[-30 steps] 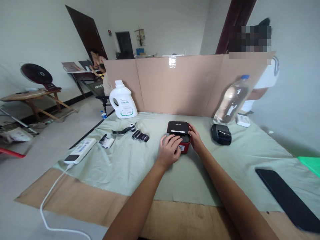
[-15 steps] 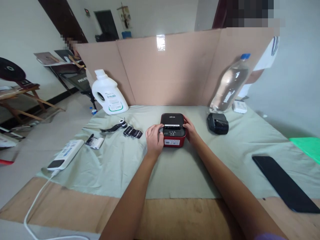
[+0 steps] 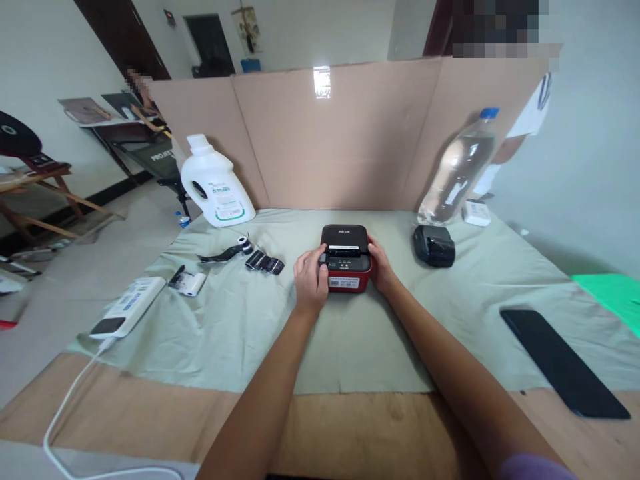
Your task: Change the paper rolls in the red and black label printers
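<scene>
A small red and black label printer (image 3: 346,283) sits on the pale green cloth in front of me, with a printed sticker on its front. Its black top lid (image 3: 344,235) has a white strip along the front edge, and a dark gap runs below that strip. My left hand (image 3: 311,279) is closed against the printer's left side, thumb at the front corner and fingers by the lid's edge. On the opposite side, my right hand (image 3: 381,267) wraps the right wall, its fingertips near the lid seam.
At left lie a paper roll with dark strips (image 3: 244,245), a small printed roll (image 3: 188,280) and a white cabled device (image 3: 129,308). A white jug (image 3: 218,183) and water bottle (image 3: 460,173) stand by the cardboard screen (image 3: 335,147). A black device (image 3: 434,246) and phone (image 3: 564,361) lie right.
The gap between the printer's lid and front panel looks slightly wider, as if the lid's front edge rose. Both hands stay on the printer's sides. The whole view has shifted a little.
</scene>
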`<state>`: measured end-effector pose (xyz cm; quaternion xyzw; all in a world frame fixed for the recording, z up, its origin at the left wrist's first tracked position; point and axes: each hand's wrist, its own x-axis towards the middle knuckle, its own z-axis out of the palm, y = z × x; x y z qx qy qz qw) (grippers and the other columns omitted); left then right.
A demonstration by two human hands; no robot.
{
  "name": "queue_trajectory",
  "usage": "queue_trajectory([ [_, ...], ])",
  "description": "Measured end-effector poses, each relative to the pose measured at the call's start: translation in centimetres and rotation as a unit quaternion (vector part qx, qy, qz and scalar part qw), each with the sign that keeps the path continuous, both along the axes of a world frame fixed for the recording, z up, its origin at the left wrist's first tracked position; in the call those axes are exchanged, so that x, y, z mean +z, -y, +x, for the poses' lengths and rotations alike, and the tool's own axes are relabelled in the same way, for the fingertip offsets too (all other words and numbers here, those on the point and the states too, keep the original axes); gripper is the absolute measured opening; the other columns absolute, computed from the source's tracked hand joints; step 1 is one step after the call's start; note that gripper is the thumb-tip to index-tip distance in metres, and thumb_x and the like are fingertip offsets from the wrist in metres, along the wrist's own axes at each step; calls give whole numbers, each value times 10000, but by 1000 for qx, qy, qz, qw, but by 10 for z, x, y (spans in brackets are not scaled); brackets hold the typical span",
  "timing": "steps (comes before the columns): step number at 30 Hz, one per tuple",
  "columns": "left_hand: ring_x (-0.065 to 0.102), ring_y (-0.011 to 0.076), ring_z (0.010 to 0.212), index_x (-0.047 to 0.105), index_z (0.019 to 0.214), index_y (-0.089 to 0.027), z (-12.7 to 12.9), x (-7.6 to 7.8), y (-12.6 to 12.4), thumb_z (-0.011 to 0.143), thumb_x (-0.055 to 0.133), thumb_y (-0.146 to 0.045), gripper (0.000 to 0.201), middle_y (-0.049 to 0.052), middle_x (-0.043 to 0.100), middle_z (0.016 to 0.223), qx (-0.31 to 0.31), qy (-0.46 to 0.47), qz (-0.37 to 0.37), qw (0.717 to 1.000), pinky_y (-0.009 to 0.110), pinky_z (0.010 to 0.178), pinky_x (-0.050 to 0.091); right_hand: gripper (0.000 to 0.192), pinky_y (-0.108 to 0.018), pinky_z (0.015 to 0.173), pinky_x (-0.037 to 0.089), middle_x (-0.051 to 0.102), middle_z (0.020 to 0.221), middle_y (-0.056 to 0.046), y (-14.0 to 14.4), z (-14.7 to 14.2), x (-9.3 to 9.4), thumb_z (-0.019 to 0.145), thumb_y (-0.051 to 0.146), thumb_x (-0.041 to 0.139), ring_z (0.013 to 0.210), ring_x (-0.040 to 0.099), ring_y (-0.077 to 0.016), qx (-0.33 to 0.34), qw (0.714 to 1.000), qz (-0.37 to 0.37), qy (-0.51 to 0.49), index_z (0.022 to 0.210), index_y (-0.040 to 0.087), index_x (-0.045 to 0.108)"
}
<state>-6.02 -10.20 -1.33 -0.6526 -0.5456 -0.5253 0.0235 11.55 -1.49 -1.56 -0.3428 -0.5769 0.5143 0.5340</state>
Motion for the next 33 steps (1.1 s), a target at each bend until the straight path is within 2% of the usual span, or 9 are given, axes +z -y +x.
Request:
queue_trajectory([
  [3, 514, 246, 1262, 544, 1380, -200, 0, 0, -1, 1033, 291, -386, 468, 106, 625, 1350, 3, 2, -4, 1000, 431, 1103, 382, 692, -432, 1109, 430, 602, 1424, -82, 1, 0, 2, 851, 590, 493, 1322, 538, -261, 15, 999, -2, -31, 1442, 230, 492],
  [8, 537, 252, 1221, 575, 1319, -208, -1, -2, -4, 1025, 304, -373, 432, 104, 650, 1279, 5, 1, -6, 1000, 436, 1088, 384, 683, -435, 1078, 451, 604, 1415, -90, 0, 3, 9, 845, 544, 475, 1308, 546, -275, 19, 1000, -22, 3, 1450, 227, 483],
  [11, 553, 252, 1189, 584, 1277, -207, 0, -2, -7, 1016, 311, -350, 404, 100, 663, 1229, 4, 2, -4, 1000, 431, 1064, 394, 678, -441, 1072, 455, 581, 1439, -93, -2, 3, 11, 800, 490, 523, 1276, 572, -278, 35, 999, -14, -17, 1428, 234, 497],
  [15, 571, 253, 1142, 598, 1234, -203, 0, 1, -6, 1003, 330, -325, 375, 97, 674, 1176, -3, 9, -1, 1000, 427, 1026, 416, 649, -436, 1094, 441, 559, 1464, -87, -5, 2, 6, 793, 478, 530, 1311, 552, -269, 25, 999, -2, -23, 1401, 250, 514],
  [21, 565, 231, 1204, 578, 1286, -200, -6, 3, -2, 1009, 365, -313, 368, 105, 654, 1265, -17, 55, -5, 998, 406, 1076, 416, 663, -423, 1129, 416, 505, 1525, -82, -6, 1, -6, 825, 500, 510, 1398, 480, -257, 9, 999, 20, -26, 1434, 239, 481],
  [24, 590, 210, 1158, 547, 1269, -192, -36, 5, -12, 976, 406, -266, 333, 112, 630, 1281, 62, 148, 31, 987, 369, 1027, 461, 655, -449, 1129, 421, 506, 1527, -74, -7, 2, -8, 826, 506, 550, 1391, 489, -276, 19, 998, 15, -50, 1425, 247, 500],
  [27, 603, 204, 1129, 533, 1234, -188, -94, 12, -26, 913, 445, -213, 333, 105, 638, 1241, 202, 166, 25, 965, 338, 972, 487, 604, -457, 1160, 392, 536, 1503, -45, -11, 1, -11, 803, 488, 622, 1392, 486, -284, 28, 994, 2, -106, 1366, 277, 562],
  [30, 594, 250, 1175, 583, 1213, -188, -161, 25, -41, 849, 567, -257, 371, 115, 643, 1276, 312, 55, -108, 942, 391, 1045, 442, 553, -463, 1199, 347, 570, 1470, -14, -16, 1, -17, 778, 467, 681, 1419, 453, -284, 35, 989, -8, -142, 1302, 306, 614],
  [33, 613, 327, 1175, 594, 1276, -229, -206, 36, -54, 813, 673, -399, 499, 120, 675, 1276, 330, -21, -288, 899, 492, 1030, 426, 527, -479, 1222, 311, 580, 1460, 0, -21, 1, -22, 780, 443, 701, 1430, 439, -283, 44, 987, -6, -154, 1286, 314, 630],
])
